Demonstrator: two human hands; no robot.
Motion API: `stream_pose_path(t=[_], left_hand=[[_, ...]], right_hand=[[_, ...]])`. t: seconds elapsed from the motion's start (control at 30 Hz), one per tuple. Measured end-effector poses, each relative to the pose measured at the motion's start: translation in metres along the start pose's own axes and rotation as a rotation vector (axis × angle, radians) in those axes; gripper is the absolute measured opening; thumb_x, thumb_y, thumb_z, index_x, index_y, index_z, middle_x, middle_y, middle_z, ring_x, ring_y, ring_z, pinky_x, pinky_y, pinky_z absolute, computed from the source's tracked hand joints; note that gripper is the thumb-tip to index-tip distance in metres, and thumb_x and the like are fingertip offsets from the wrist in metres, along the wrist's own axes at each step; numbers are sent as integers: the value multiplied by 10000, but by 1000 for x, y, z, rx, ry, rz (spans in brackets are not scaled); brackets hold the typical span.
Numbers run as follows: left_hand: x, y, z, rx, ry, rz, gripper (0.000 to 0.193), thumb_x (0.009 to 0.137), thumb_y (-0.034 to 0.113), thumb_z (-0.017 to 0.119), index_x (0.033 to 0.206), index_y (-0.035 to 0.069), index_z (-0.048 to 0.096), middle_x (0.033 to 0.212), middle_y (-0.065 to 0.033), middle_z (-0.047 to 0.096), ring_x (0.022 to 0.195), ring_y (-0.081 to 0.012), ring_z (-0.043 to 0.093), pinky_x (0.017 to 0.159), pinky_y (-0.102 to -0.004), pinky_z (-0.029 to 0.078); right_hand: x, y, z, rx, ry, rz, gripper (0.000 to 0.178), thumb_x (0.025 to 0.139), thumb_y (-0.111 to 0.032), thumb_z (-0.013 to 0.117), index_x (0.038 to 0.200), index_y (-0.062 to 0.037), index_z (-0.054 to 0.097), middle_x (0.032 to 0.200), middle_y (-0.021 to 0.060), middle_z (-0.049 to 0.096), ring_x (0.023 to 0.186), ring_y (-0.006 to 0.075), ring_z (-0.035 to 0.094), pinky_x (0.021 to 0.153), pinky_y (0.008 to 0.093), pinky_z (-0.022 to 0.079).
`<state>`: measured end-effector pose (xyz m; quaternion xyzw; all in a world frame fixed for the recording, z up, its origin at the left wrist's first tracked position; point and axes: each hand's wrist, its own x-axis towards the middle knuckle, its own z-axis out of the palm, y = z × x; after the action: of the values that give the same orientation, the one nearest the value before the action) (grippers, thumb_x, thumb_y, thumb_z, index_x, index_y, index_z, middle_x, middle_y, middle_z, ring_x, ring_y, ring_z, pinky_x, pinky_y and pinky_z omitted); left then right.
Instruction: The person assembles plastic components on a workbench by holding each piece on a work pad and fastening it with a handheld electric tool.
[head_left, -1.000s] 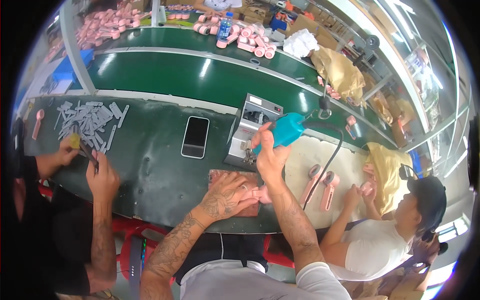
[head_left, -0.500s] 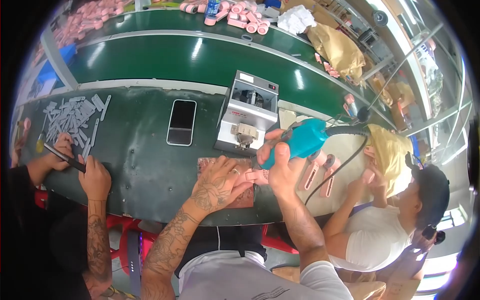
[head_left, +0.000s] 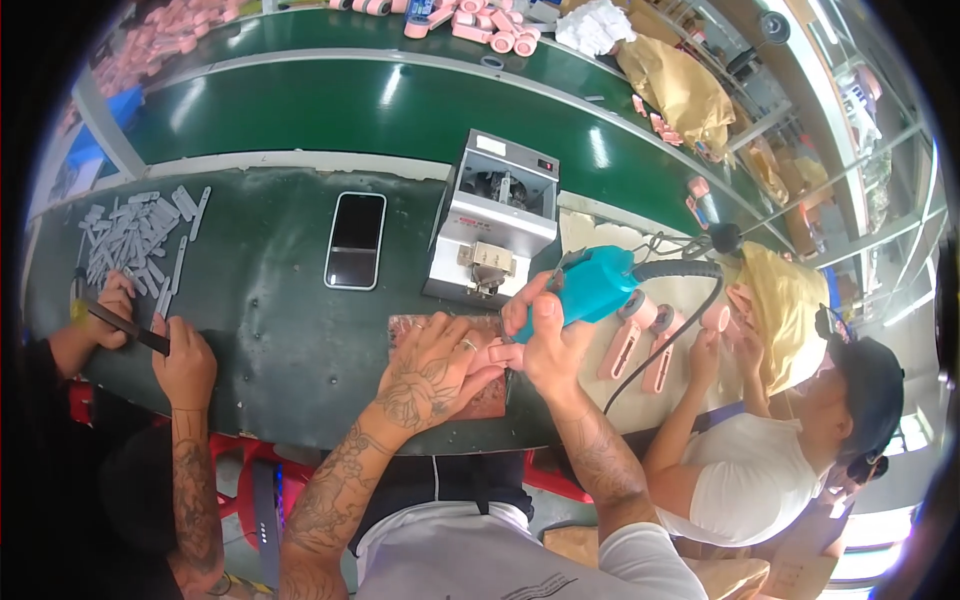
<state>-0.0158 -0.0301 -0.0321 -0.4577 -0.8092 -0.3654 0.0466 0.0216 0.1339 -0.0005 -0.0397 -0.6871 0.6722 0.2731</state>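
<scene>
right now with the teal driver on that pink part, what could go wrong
The left hand pins the small pink part right beside the tip of the teal power screwdriver gripped by the right hand; a slip could jab the fingers. The black cord trails over pink pieces by a co-worker's hand and might snag or drag them. The phone lies close and could get knocked.

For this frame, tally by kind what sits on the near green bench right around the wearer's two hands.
Teal handheld power screwdriver, in the right hand: 1
Small pink plastic part, under the left hand: 1
Grey metal box-shaped machine: 1
Black slab smartphone: 1
Total: 4
</scene>
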Motion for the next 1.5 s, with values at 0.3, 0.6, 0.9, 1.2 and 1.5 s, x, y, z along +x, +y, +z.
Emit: stream_pose_path(t=[0.3, 0.6, 0.9, 1.2, 1.5], left_hand=[[0, -1, 2, 54, 7, 12, 379, 871, 368, 736, 1025, 28, 673, 1082, -123, 608, 1005, -321, 567, 848, -441, 481], [-3, -1, -7, -5, -51, -11, 361, 927, 334, 645, 1117, 28, 671, 1187, -150, 616, 1094, -352, 568, 948, -479, 471], [-8, -6, 3, -19, -58, -19, 383, 922, 307, 604, 1155, 9, 668, 1195, -171, 603, 1140, -371, 554, 1008, -510, 452], [-1, -7, -3, -58, -57, -5, 337, 893, 261, 636, 1108, 6, 682, 1150, -151, 605, 1079, -346, 551, 940, -469, 459], [-1, -1, -3, -89, -36, -15, 338, 855, 189, 666, 1155, 35, 680, 1155, -145, 612, 1061, -359, 558, 915, -466, 479]], right_hand=[[1, 1, 2, 29, 19, 17, 477, 998, -454, 644, 1002, 7, 522, 700, 70, 532, 607, 179, 548, 575, 319, 469], [44, -2, 31, 108, 30, -206, 324, 999, -278, 678, 1089, 18, 581, 747, 41, 611, 657, 119, 583, 621, 278, 472], [43, 1, 31, 47, -9, -132, 360, 1018, -336, 636, 1061, 13, 559, 719, 48, 583, 624, 141, 564, 583, 297, 468], [-14, -28, -8, 97, -2, -1, 524, 983, -434, 672, 1099, 62, 553, 711, 52, 591, 655, 144, 590, 620, 288, 468], [-24, -24, -9, 33, 21, 33, 664, 944, -589, 657, 1090, 41, 508, 697, 86, 547, 616, 189, 541, 608, 357, 478]])
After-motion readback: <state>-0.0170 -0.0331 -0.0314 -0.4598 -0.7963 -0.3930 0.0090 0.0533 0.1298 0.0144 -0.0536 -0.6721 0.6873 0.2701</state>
